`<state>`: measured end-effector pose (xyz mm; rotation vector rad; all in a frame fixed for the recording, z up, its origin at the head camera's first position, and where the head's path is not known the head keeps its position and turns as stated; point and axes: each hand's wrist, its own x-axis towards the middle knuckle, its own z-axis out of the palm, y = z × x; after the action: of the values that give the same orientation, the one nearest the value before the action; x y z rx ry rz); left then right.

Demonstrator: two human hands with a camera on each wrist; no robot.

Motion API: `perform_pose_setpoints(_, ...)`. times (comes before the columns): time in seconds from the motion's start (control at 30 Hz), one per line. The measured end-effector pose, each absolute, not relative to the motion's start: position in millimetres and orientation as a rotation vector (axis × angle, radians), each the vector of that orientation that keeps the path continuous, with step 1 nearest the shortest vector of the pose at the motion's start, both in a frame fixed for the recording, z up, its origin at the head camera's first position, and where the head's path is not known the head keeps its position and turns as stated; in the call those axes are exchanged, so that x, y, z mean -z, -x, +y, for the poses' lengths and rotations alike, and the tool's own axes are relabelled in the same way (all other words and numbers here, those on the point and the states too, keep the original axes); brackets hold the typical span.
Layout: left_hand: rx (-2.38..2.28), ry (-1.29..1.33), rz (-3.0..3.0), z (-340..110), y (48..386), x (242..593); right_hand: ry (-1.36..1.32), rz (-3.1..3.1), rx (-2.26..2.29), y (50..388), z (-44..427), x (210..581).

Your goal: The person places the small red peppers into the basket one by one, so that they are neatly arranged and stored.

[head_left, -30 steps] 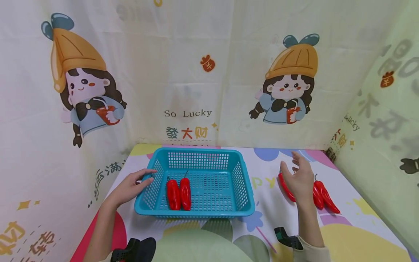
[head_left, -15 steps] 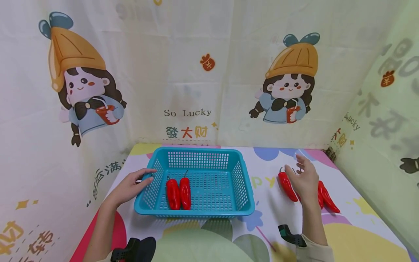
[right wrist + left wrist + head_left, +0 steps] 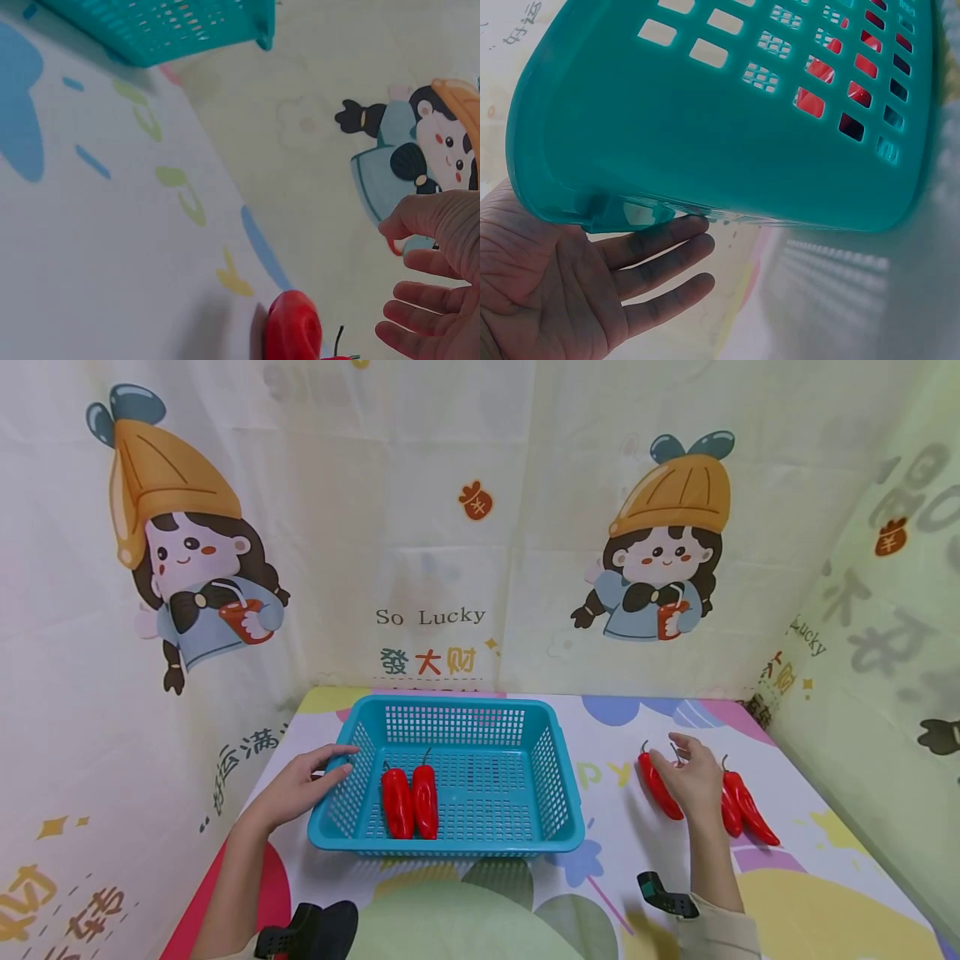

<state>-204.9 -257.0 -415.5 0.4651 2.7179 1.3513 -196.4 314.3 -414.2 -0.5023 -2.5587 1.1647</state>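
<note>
A blue-green plastic basket stands on the table with two red chili peppers lying side by side in its left part. At its left rim my left hand rests with thumb and index finger over the edge; the left wrist view shows three fairly straight fingers outside the wall. To the right of the basket, my right hand hovers with loosely bent fingers over several more peppers. One pepper lies left of it and two lie right of it. A stem shows by its fingertips; that pepper's body is hidden.
A patterned cloth covers the table. Behind it hangs a printed curtain, which also runs along the left and right sides. Each wrist wears a black camera mount.
My right hand has shifted slightly right, then lowered towards the peppers, its fingers drawing a little closer together. The left hand and the basket stay in place.
</note>
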Motion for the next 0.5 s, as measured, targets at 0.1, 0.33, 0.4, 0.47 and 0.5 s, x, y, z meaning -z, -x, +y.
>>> perform_pose_setpoints(0.1, -1.35, -0.466, 2.719, -257, 205, 415, 0.511, -2.594, -1.171, 199, 318, 420)
perform_pose_setpoints(0.33, -1.348, -0.481, 2.718, -258, 203, 417, 0.518, -2.647, -1.129, 202, 320, 431)
perform_pose_setpoints(0.4, -1.348, -0.481, 2.719, -258, 204, 417, 0.525, -2.658, -1.129, 204, 320, 433)
perform_pose_setpoints(0.47, -1.349, -0.481, 2.72, -258, 204, 417, 0.529, -2.668, -1.128, 204, 320, 434)
perform_pose_setpoints(0.5, -1.35, -0.485, 2.722, -258, 205, 417, 0.532, -2.674, -1.131, 205, 321, 435)
